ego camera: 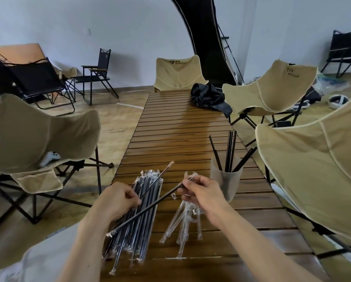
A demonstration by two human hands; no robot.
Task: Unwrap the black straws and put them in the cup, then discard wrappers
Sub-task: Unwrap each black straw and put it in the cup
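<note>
A pile of wrapped black straws point(139, 216) lies on the slatted wooden table point(180, 127). My left hand point(117, 200) pinches one wrapped straw point(160, 175) that points up and to the right. My right hand point(201, 192) pinches a second wrapped straw point(150, 206) near its top end; it slants down to the left over the pile. Several empty clear wrappers point(185, 222) lie below my right hand. A frosted cup point(224, 180) stands just right of that hand with several bare black straws point(229, 151) in it.
Beige folding chairs stand on the left point(34, 129), at the table's far end point(178, 74) and on the right point(317, 159). A black cloth bundle point(209, 96) lies at the far end of the table. A white controller point(49, 157) rests in the left chair.
</note>
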